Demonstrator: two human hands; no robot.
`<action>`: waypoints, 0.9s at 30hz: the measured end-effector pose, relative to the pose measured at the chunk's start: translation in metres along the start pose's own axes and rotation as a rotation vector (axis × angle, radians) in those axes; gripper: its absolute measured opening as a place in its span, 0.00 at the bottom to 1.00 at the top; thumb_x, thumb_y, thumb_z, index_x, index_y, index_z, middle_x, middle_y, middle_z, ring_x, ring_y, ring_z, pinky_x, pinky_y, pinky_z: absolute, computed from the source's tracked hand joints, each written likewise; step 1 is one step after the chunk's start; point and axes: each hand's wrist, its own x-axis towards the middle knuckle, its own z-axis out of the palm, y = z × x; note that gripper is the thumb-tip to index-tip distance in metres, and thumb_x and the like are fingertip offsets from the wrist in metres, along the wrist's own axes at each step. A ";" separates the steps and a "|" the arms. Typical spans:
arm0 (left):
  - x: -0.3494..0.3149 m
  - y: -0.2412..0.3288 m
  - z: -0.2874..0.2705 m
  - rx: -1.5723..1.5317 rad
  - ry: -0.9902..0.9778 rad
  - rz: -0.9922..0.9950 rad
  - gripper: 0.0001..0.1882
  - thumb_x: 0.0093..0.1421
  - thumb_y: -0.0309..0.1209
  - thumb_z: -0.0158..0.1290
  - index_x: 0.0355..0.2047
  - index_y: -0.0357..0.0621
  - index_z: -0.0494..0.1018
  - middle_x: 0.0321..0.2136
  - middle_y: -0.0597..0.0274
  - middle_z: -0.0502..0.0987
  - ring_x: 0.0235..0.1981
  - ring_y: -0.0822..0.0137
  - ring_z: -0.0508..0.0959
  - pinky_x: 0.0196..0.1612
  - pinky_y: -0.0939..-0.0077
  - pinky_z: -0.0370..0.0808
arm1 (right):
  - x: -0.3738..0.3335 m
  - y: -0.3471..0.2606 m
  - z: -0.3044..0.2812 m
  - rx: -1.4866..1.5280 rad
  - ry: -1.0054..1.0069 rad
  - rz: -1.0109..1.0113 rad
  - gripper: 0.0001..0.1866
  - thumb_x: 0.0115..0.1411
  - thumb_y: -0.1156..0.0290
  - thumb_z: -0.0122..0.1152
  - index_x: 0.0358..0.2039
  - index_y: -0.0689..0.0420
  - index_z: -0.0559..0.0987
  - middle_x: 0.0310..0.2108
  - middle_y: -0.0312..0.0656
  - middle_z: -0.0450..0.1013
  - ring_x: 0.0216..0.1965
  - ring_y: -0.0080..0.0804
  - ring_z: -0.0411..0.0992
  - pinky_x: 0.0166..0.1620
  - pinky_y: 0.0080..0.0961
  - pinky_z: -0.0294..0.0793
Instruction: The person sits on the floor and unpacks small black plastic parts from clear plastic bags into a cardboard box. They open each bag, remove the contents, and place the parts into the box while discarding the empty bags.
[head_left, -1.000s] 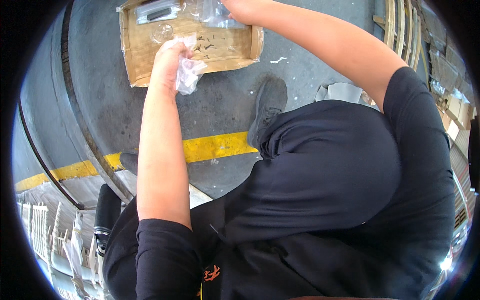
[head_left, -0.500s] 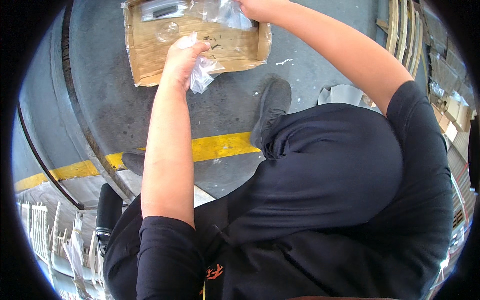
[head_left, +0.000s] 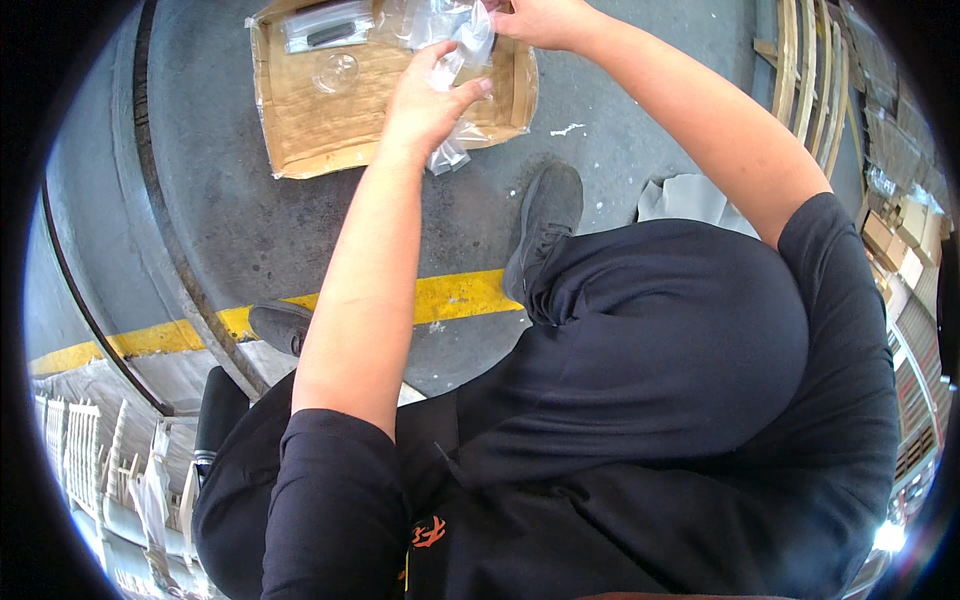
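My left hand [head_left: 432, 105] is over the right half of a shallow cardboard box [head_left: 300, 120]. It is closed on a crumpled clear plastic bag [head_left: 449, 158], whose loose end hangs below the palm. My right hand [head_left: 548, 20] reaches in at the box's far right corner. Its fingers pinch another clear plastic bag [head_left: 470, 28], which bunches up close to my left fingertips. What this bag holds, if anything, I cannot make out. At the box's far left lies a flat clear bag with a dark strip [head_left: 331, 35] in it.
A round clear piece [head_left: 336, 73] rests on the box floor. Both my shoes [head_left: 548, 215] stand on the grey floor by a yellow line [head_left: 440, 297]. A grey sheet [head_left: 695, 200] lies by my knee. Wooden slats [head_left: 800, 70] stand at the right, white racks [head_left: 80, 440] at lower left.
My left hand has moved right and away from me with its bag, up to the bag in my right hand. Small dark pieces on the box floor are now covered.
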 end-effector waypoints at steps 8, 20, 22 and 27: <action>0.007 0.018 0.010 -0.024 0.196 0.056 0.20 0.55 0.38 0.67 0.48 0.48 0.82 0.41 0.55 0.84 0.44 0.63 0.82 0.50 0.68 0.76 | -0.003 0.005 -0.017 0.421 -0.281 0.194 0.05 0.58 0.70 0.58 0.30 0.58 0.75 0.22 0.43 0.76 0.23 0.34 0.77 0.28 0.33 0.76; 0.025 0.025 -0.010 -0.200 0.099 -0.018 0.10 0.61 0.35 0.63 0.37 0.41 0.81 0.29 0.62 0.82 0.24 0.74 0.78 0.32 0.75 0.74 | 0.000 0.030 -0.028 0.513 -0.326 0.235 0.06 0.57 0.73 0.58 0.35 0.57 0.77 0.25 0.38 0.76 0.21 0.26 0.73 0.24 0.29 0.74; 0.023 0.022 -0.010 -0.262 0.115 -0.027 0.10 0.60 0.33 0.63 0.37 0.40 0.80 0.30 0.62 0.82 0.24 0.74 0.77 0.31 0.75 0.74 | 0.002 0.026 -0.022 0.461 -0.271 0.197 0.09 0.56 0.73 0.60 0.38 0.58 0.78 0.27 0.39 0.77 0.24 0.26 0.74 0.27 0.29 0.75; 0.020 0.025 -0.001 -0.427 0.019 -0.072 0.10 0.60 0.31 0.64 0.40 0.41 0.80 0.32 0.63 0.82 0.25 0.75 0.75 0.32 0.78 0.73 | -0.007 0.024 -0.014 0.449 -0.219 0.053 0.14 0.54 0.72 0.65 0.42 0.59 0.80 0.31 0.39 0.78 0.29 0.27 0.76 0.33 0.30 0.78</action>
